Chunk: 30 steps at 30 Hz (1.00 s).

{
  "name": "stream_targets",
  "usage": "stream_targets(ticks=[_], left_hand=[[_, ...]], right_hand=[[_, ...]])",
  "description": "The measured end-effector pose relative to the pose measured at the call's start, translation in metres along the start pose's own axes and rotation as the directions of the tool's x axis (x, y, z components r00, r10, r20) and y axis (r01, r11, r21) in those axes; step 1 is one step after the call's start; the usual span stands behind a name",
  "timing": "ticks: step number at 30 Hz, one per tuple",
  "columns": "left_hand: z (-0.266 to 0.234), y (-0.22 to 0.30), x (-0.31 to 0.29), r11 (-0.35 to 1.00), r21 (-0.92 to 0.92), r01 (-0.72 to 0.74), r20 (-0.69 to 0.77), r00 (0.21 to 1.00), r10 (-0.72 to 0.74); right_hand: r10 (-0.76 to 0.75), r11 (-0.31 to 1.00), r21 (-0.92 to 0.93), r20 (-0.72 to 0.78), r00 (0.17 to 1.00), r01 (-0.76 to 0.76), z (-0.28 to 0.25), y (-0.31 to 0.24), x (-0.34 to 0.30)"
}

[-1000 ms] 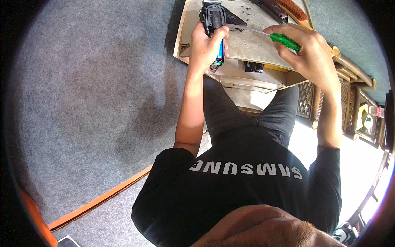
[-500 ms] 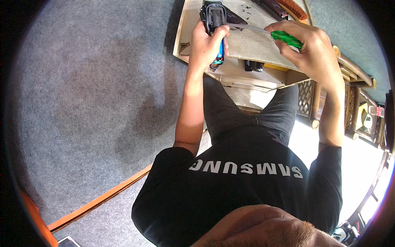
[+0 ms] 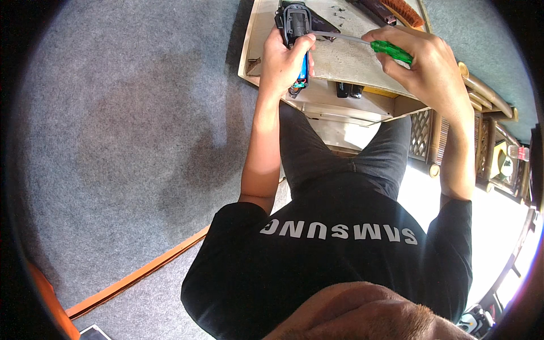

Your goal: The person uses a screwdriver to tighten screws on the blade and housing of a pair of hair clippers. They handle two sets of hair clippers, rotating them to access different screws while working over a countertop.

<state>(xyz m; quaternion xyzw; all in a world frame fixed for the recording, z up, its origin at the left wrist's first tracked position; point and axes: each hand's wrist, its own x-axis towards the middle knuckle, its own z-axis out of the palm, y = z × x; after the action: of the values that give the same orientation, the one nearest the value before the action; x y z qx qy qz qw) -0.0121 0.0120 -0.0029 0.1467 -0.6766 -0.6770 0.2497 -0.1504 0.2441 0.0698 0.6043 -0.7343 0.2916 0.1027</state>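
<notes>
Above the left side of the table, my left hand is wrapped round an opened black hand-held device. A blue cell and a small circuit board show at the device's near end. My right hand grips the translucent green handle of a screwdriver. Its long metal shaft runs left, and its end meets the device's side beside my left thumb. The very tip is hidden or too small to make out.
The light wooden table carries dark crumbs, a dark flat piece, a dark long case and an orange-brown brush. Small black items lie on the shelf beneath. Bamboo furniture stands at the right.
My right hand and the screwdriver have shifted slightly left and up, toward the device. My left hand and the device have barely moved.
</notes>
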Motion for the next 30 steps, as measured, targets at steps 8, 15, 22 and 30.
stream_targets(ticks=[8,15,22,30], left_hand=[[0.004,-0.003,0.004,1.000,0.018,-0.024,0.045,0.999,0.023],[0.001,-0.005,0.004,1.000,0.004,-0.024,0.022,0.999,0.024],[-0.002,-0.005,0.001,0.999,0.024,-0.028,0.011,1.000,0.027],[0.000,-0.004,0.002,0.999,0.045,-0.002,-0.014,1.000,0.003]], right_hand=[[-0.014,0.951,-0.298,0.237,0.971,0.086,-0.048,-0.041,0.026],[0.106,0.989,-0.137,0.368,0.924,-0.059,-0.058,-0.055,0.052],[-0.210,0.968,0.103,-0.158,0.965,0.227,-0.041,-0.056,0.046],[0.053,0.999,-0.001,-0.086,0.995,-0.054,-0.059,-0.074,0.036]])
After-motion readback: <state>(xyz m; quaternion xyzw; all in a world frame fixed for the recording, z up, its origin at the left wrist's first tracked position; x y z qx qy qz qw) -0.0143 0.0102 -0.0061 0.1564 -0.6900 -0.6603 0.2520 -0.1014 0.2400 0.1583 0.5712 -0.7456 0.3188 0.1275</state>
